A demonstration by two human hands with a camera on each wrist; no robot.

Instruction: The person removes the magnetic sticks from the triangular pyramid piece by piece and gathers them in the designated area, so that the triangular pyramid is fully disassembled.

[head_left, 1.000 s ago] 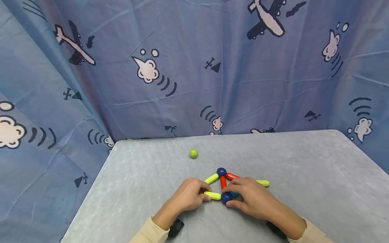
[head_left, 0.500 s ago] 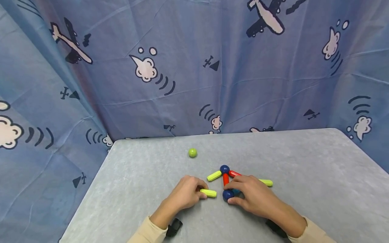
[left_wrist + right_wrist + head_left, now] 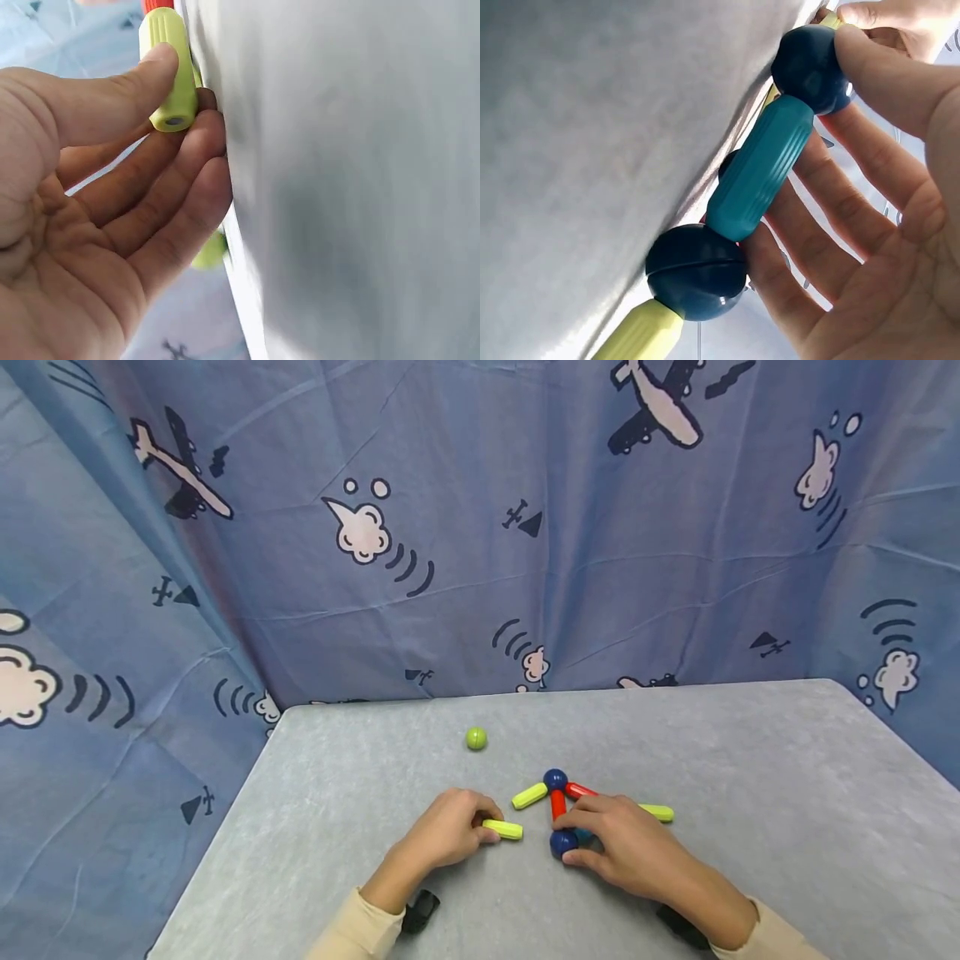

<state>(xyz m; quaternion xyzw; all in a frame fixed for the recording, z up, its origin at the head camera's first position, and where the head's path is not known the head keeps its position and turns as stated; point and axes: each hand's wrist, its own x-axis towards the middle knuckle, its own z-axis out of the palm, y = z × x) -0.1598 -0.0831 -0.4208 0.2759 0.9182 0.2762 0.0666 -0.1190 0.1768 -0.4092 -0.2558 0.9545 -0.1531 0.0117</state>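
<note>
My left hand (image 3: pixel 450 827) pinches a yellow magnetic rod (image 3: pixel 506 830) between thumb and fingers; the left wrist view shows its near end. To the right, my right hand (image 3: pixel 622 843) grips a dark blue ball (image 3: pixel 812 71) with thumb and fingers. A teal rod (image 3: pixel 761 165) joins that ball to a second blue ball (image 3: pixel 697 271), which bears another yellow rod (image 3: pixel 641 334). Beyond, a far blue ball (image 3: pixel 555 779) carries a red rod (image 3: pixel 558 805) toward the gripped ball, a second red rod (image 3: pixel 581 790) partly behind my hand, and a yellow rod (image 3: pixel 529 796).
A lime green ball (image 3: pixel 476 739) lies farther back on the grey-covered table (image 3: pixel 360 760). Behind the table hangs a blue curtain (image 3: pixel 450 568) printed with planes and clouds.
The left hand's yellow rod has come away from the gripped blue ball and moved left. It has also parted from the other yellow rod's end. The right hand keeps its grip.
</note>
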